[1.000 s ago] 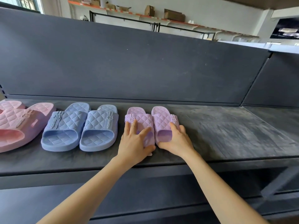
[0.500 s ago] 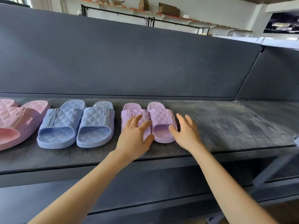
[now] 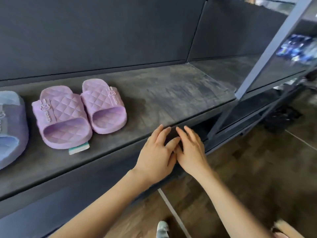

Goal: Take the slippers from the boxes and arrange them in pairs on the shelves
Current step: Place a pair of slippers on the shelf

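On the dark, scuffed shelf (image 3: 171, 93), seen from our head view, two lilac slippers stand side by side and touching, toes towards the matte back panel (image 3: 103, 31). The left lilac slipper (image 3: 63, 117) and the right lilac slipper (image 3: 104, 107) are soft moulded foam with quilted diamond straps and a small raised emblem. A white and teal tag (image 3: 78, 148) pokes out from under the left one's heel. A blue slipper (image 3: 10, 127) of the same quilted make sits at the frame's left edge. Our left hand (image 3: 155, 152) and right hand (image 3: 192, 152) hover together before the shelf's front edge, well apart from the slippers, fingers loosely extended and holding nothing, over the wood-grain floor (image 3: 257, 177).
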